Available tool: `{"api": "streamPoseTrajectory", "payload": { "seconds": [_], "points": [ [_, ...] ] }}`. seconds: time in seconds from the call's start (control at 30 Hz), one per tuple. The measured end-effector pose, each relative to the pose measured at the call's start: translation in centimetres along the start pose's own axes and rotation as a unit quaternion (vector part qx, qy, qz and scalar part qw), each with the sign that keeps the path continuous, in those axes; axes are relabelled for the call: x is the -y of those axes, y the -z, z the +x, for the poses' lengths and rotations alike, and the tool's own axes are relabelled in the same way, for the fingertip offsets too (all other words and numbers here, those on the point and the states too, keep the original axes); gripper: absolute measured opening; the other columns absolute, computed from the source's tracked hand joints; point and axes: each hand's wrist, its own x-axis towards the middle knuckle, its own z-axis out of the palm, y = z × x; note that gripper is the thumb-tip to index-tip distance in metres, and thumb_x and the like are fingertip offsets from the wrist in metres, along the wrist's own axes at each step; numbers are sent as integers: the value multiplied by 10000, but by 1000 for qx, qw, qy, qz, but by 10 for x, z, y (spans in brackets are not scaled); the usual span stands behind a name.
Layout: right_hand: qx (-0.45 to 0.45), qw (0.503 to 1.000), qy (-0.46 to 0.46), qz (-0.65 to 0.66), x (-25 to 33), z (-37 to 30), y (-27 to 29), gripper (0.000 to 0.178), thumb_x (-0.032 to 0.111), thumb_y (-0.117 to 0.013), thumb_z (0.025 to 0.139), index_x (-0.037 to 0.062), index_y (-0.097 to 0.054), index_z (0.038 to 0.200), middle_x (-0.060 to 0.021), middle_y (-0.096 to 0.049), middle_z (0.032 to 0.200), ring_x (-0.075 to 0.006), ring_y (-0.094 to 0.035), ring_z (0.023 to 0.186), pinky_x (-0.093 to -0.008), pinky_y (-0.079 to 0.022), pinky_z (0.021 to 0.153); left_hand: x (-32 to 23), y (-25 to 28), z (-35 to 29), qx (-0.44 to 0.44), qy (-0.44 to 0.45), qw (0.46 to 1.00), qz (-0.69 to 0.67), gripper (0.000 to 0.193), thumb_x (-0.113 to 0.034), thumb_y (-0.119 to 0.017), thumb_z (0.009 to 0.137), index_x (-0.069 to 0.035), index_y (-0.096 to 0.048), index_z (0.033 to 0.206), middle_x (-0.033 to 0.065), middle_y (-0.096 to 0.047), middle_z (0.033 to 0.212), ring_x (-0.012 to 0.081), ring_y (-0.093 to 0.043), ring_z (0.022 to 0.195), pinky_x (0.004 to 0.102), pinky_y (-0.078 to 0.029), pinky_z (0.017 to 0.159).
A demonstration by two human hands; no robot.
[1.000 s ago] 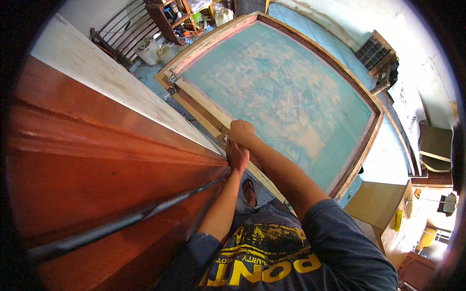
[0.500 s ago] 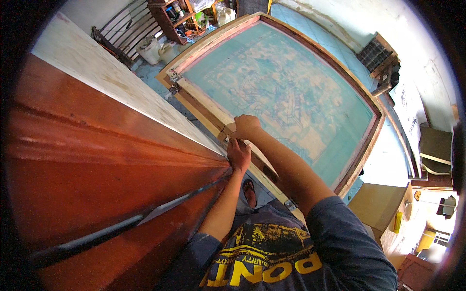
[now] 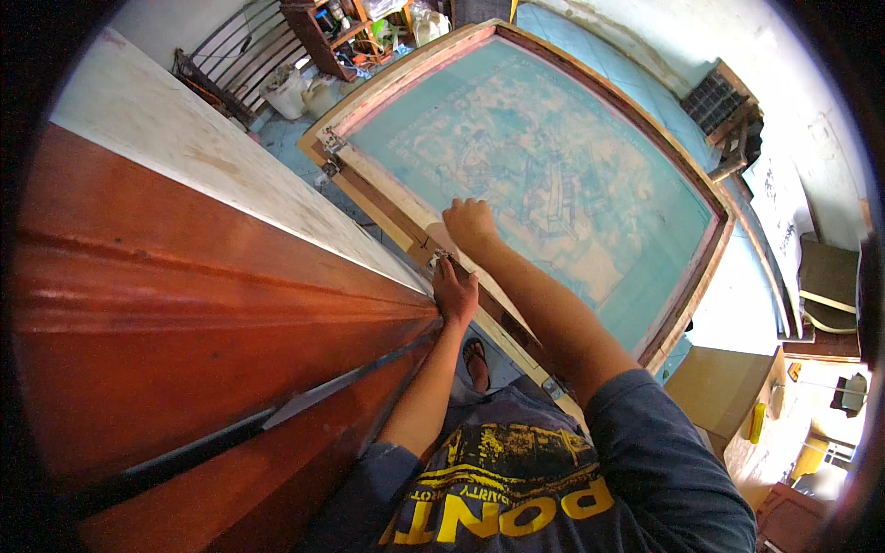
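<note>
A large wooden-framed printing screen (image 3: 636,267), its teal mesh marked with a pale design, lies flat ahead of me. My right hand (image 3: 470,224) is closed in a fist over the screen's near-left frame bar; whatever is in it is hidden. Just nearer to me, my left hand (image 3: 455,293) has its fingers curled at the wooden edge, beside a small light-coloured piece (image 3: 437,259) too small to name. Metal hinges (image 3: 331,146) sit at the far end of this edge, and another hinge (image 3: 552,388) is near my shirt.
A red-brown wooden panel (image 3: 203,369) with a pale top ledge (image 3: 212,175) stands close on my left. Behind it are a slatted metal rack (image 3: 244,46) and a cluttered shelf (image 3: 332,37). A tan box (image 3: 719,387) stands at the right. My sandalled foot (image 3: 477,364) is below.
My right fist has lifted slightly away from my left hand, farther over the screen. My left hand stays almost in place at the wooden edge.
</note>
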Motion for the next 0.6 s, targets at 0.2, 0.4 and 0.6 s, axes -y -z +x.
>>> {"api": "streamPoseTrajectory", "payload": {
  "seconds": [0.2, 0.4, 0.6],
  "points": [
    [148, 976, 13, 159, 6, -2, -3, 496, 444, -705, 711, 41, -659, 998, -178, -674, 995, -338, -666, 919, -443, -545, 749, -1, 5, 4, 63, 37, 997, -16, 792, -346, -645, 846, 86, -291, 1407, 307, -339, 1417, 427, -343, 1311, 459, -292, 1094],
    [-2, 992, -9, 125, -2, -13, -5, 226, 202, -656, 788, 24, -692, 923, -179, -683, 979, -324, -672, 932, -425, -553, 730, -7, 8, 1, 40, 51, 997, -31, 791, -330, -598, 854, 87, -247, 1427, 306, -289, 1453, 437, -293, 1341, 484, -248, 1112],
    [156, 960, -77, 218, 3, -10, -13, 260, 210, -639, 788, 11, -690, 947, -202, -683, 954, -345, -674, 916, -466, -547, 749, -2, 1, -1, 39, 58, 998, -10, 798, -342, -625, 851, 72, -262, 1428, 273, -300, 1459, 419, -312, 1335, 465, -269, 1107]
  ]
}}
